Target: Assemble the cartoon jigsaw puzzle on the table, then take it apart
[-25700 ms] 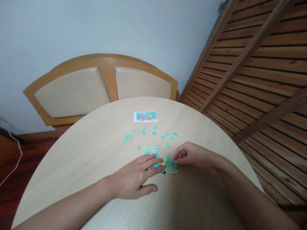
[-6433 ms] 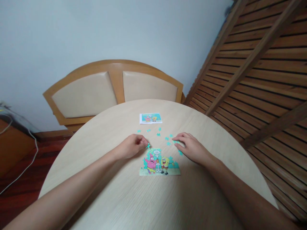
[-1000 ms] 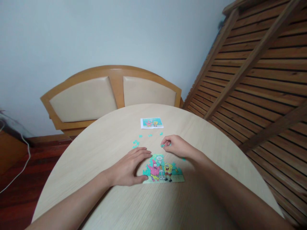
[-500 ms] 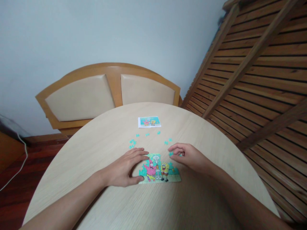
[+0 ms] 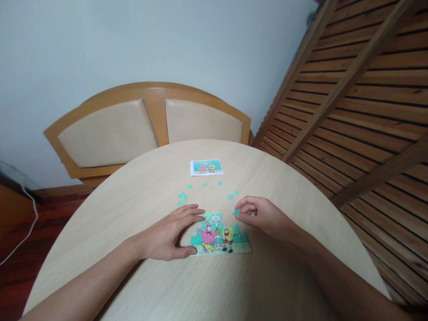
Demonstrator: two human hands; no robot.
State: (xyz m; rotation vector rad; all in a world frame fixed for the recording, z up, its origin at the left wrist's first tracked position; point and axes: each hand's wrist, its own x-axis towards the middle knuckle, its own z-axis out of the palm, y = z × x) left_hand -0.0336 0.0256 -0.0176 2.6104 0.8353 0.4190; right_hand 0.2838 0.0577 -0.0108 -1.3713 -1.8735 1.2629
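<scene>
A partly joined jigsaw puzzle point(image 5: 219, 236) with a pink, a pale and a yellow cartoon figure lies flat on the table. My left hand point(image 5: 167, 234) rests at its left side, thumb at the lower left corner and fingers stretched toward the upper left edge, spread apart. Between thumb and fingertips of my right hand point(image 5: 259, 213) is a turquoise puzzle piece point(image 5: 236, 211), just beyond the puzzle's upper right part. Its outline is partly covered by the fingers. More loose puzzle pieces point(image 5: 182, 196) lie past my left fingertips.
A picture card point(image 5: 207, 167) of the same figures lies farther back on the round wooden table point(image 5: 160, 290). Several turquoise pieces are scattered between card and puzzle. Behind the table stands a padded headboard point(image 5: 110, 131); slatted wood point(image 5: 361, 102) leans at the right.
The view has shifted slightly. My right hand still has the turquoise piece at its fingertips, and my left hand stays by the puzzle's left edge.
</scene>
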